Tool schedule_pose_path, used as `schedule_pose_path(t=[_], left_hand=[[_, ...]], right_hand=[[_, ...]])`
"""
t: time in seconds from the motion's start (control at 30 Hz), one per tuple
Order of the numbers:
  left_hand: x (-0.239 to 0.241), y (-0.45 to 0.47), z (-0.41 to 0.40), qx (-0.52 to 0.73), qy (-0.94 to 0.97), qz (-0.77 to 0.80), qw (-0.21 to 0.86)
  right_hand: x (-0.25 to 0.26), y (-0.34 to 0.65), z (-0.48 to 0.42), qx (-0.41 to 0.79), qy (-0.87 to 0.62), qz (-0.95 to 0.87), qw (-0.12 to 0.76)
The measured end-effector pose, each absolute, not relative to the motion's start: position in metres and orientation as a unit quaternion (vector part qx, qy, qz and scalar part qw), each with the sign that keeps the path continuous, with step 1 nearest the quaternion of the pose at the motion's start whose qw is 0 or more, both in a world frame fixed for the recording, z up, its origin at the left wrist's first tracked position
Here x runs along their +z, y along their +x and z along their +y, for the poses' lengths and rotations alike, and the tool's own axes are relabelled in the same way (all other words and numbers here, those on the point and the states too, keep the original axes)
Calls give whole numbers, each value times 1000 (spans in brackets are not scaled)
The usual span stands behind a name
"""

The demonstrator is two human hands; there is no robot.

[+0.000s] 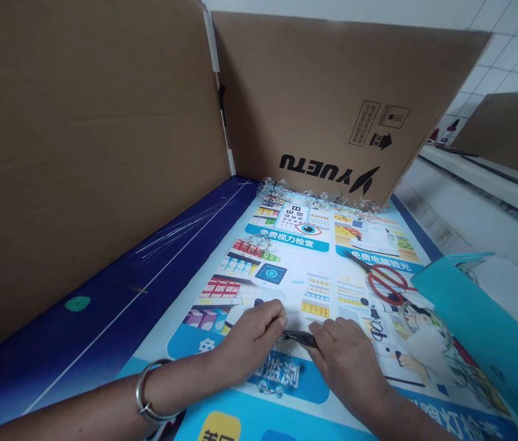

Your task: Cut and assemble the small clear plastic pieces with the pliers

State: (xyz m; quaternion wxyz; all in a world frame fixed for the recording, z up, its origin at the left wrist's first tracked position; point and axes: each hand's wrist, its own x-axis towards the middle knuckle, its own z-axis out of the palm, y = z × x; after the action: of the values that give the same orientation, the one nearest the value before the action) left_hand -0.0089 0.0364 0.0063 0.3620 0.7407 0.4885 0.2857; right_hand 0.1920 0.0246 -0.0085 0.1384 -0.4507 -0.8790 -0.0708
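Observation:
My left hand is closed in a pinch on a small clear thing at its fingertips, too small to name. A metal bangle sits on that wrist. My right hand is wrapped round a small dark pair of pliers, whose tip meets the left fingertips. Both hands rest on a colourful printed poster laid over a blue table. Small clear pieces lie on the poster just under the hands.
Red-handled scissors lie on the poster to the right. A teal box stands at the right edge. Tall cardboard walls close off the left and back. A row of clear pieces lines the back wall's foot.

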Motion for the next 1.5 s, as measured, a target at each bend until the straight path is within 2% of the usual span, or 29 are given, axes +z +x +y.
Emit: schedule_pose_path(t=[0.27,0.57,0.83,1.2,1.5], left_hand=[[6,-8,36,281,762,482,330],[6,-8,33,255,780,485,304],[6,-10,35,243,778,490,310],[7,-10,35,169,821,482,253],[21,-23,44,167,808,424,373]], right_hand=[[-5,193,24,-85,-446,-885,101],[3,191,16,-174,-433,-884,34],[6,186,12,-221,-434,-873,36],[8,185,10,-185,-456,-870,7],[8,194,20,-86,-492,-866,21]])
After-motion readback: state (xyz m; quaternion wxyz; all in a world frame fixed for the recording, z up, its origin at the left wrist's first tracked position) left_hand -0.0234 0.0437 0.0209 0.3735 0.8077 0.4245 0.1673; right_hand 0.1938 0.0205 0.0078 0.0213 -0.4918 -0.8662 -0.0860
